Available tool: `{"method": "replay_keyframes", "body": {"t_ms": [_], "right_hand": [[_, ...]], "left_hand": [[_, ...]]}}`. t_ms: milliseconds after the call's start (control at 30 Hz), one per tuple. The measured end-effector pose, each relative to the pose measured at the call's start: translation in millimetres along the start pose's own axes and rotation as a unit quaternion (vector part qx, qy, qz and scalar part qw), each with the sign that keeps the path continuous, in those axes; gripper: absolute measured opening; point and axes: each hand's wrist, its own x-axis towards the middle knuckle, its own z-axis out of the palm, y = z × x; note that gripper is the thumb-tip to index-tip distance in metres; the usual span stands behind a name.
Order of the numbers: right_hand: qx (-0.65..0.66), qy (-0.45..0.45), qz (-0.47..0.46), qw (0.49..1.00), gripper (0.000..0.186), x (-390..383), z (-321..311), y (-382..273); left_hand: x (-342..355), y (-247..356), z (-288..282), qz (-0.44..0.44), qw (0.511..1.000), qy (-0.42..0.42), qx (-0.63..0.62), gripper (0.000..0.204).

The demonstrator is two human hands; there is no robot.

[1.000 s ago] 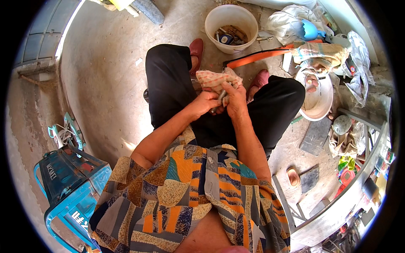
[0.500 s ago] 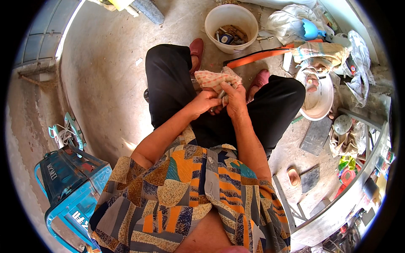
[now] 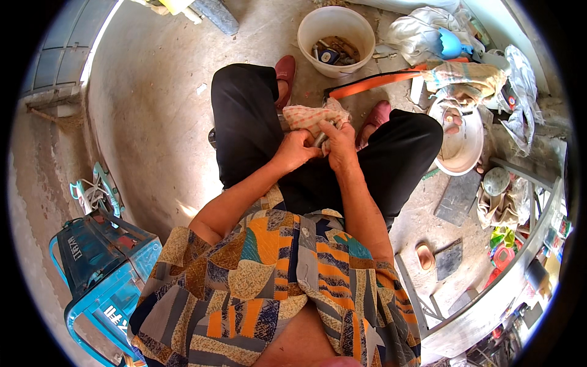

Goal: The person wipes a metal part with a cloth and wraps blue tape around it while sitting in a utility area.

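Note:
Between my knees, both hands work on a small grey metal cylinder [image 3: 319,140] and a checked pink-and-white rag [image 3: 306,116]. My right hand [image 3: 340,145] is closed on the rag, its thumb lying along the top beside the metal piece. From the other side my left hand [image 3: 295,150] pinches the near end of the cylinder, fingers bent around it. Most of the rag bunches out beyond my fingers, toward my feet. The undersides of both hands and part of the metal piece are hidden.
A white bucket [image 3: 336,70] with loose hardware and a tape measure stands ahead. An orange-handled tool [image 3: 379,81] lies beyond my right foot. To the right are a white basin [image 3: 468,150], dark slabs [image 3: 458,197] and clutter. A teal machine [image 3: 110,269] stands at left.
My left hand has turned a little, its fingers moving up closer around the metal cylinder. The right hand and the rag have hardly shifted.

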Motion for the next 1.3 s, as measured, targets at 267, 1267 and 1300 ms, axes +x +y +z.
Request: {"method": "replay_keyframes", "body": {"t_ms": [267,1267,1300], "right_hand": [[0.012,-0.017,0.018,1.0,0.02,-0.3,-4.4,-4.5],[0.022,0.025,0.019,0.999,0.018,-2.8,8.1,-7.8],[0.012,0.014,0.021,1.0,0.018,-2.1,4.9,-6.4]], "left_hand": [[4.7,-6.9,-1.0,-0.103,0.943,-0.152,-0.278,0.014],[2.1,7.6,-2.0,-0.08,0.967,-0.102,-0.22,0.01],[3.1,2.4,0.8,-0.07,0.971,-0.082,-0.213,0.011]]}}
